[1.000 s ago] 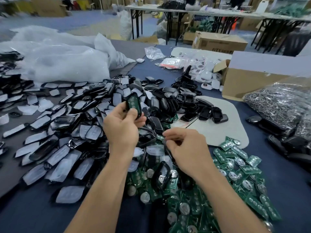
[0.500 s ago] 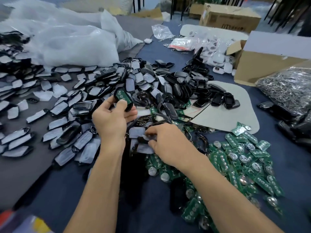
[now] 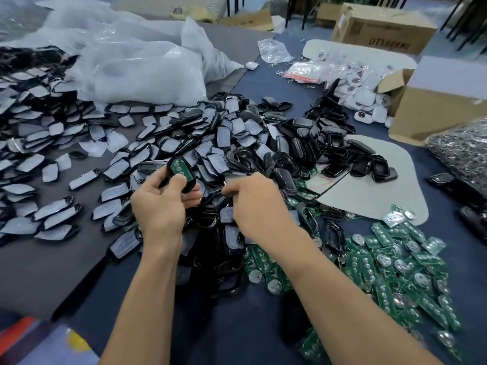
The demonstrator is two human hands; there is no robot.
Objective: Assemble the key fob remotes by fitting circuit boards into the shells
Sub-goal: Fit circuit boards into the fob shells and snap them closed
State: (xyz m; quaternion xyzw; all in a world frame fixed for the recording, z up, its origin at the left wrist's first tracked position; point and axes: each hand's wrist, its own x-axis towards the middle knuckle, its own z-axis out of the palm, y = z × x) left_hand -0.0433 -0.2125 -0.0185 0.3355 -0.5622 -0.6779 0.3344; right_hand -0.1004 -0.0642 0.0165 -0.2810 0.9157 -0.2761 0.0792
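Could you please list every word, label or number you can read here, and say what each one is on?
"DT": side of the cardboard box; the characters after it are blurred.
Label on that box's top: too blurred to read.
Loose circuit boards: markings too small to read.
Held circuit board in the left hand: nothing legible.

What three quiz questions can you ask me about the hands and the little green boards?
1. True or false: the left hand holds a black shell with a green circuit board in it.
2. The loose circuit boards are piled on which side? A left, B right.
3. Fill in: the right hand reaches into the shell heap, whose shells are ____.
Key: 1 true; 2 B; 3 black.
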